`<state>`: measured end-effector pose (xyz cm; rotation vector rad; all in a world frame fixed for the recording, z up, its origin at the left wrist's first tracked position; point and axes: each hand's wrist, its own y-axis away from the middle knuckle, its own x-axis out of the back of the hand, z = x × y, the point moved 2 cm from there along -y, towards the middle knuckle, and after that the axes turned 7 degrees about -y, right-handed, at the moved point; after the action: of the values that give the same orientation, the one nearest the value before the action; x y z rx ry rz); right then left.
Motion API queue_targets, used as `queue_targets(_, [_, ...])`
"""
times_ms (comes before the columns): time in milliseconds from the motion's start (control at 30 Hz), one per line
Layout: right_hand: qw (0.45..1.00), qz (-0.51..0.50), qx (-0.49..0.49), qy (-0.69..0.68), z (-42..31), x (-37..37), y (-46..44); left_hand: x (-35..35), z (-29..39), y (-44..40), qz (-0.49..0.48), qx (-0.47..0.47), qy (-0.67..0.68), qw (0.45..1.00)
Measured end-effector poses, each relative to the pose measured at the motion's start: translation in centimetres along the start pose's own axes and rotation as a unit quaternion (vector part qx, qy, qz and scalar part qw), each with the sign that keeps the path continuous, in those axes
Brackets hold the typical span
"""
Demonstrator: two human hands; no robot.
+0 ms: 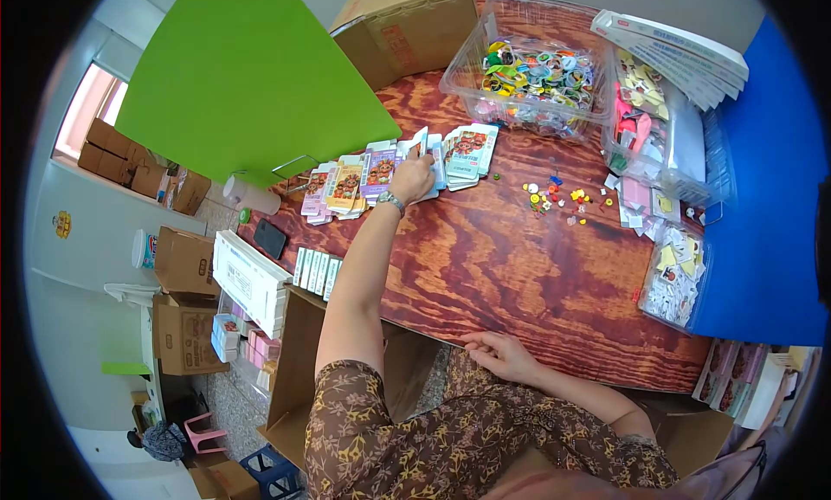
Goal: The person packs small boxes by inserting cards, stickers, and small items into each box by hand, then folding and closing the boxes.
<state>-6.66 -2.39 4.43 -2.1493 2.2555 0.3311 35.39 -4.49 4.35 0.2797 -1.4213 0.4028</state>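
My left hand, with a watch on the wrist, reaches to the far side of the table. Its fingers are closed on a small flat printed carton, tilted up from its stack. To its left stand stacks of flat cartons: purple ones, yellow ones and pink ones. On its right lies a fanned stack of green-and-white cartons. My right hand rests at the table's near edge, fingers loosely apart, nothing visible in it.
Colourful small trinkets lie loose on the wooden table. A clear bin of rings stands behind. Tubs of paper pieces line the right, beside a blue panel. A phone and small white-green boxes sit left.
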Motion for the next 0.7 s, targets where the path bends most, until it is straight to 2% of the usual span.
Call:
queue_targets(200, [1.000,0.002,-0.020,0.001,-1.0,0.1,0.2,1.0,0.4,1.5,0.105,0.066,-0.055,0.991])
queue_targets(333, [0.997,0.033,0.050,0.048,-1.2,0.6,-0.1,2.8,2.5,3.5,0.182,0.091,-0.052,0.978])
queue_targets(400, [0.990,0.061,0.083,0.098,-2.4,1.8,-0.9,4.4,5.6,5.0,0.208,0.067,-0.039,0.975])
queue_targets(500, [0.976,0.154,0.137,0.065,-3.7,4.6,-3.2,6.1,11.4,8.5,0.236,-0.002,0.012,0.972])
queue_targets(533, [0.970,0.194,0.140,0.029,-4.1,5.9,-3.9,7.0,14.3,10.3,0.161,0.028,0.018,0.986])
queue_targets(600, [0.946,0.294,0.139,-0.003,-6.1,8.1,-4.7,5.3,18.0,13.0,0.194,-0.057,-0.052,0.978])
queue_targets(667, [0.928,0.332,0.126,-0.112,-4.8,10.0,-6.2,2.9,21.5,15.3,0.239,-0.105,-0.129,0.957])
queue_targets(700, [0.940,0.319,0.072,-0.099,-4.2,10.7,-6.3,1.0,22.7,16.6,0.215,-0.111,-0.161,0.957])
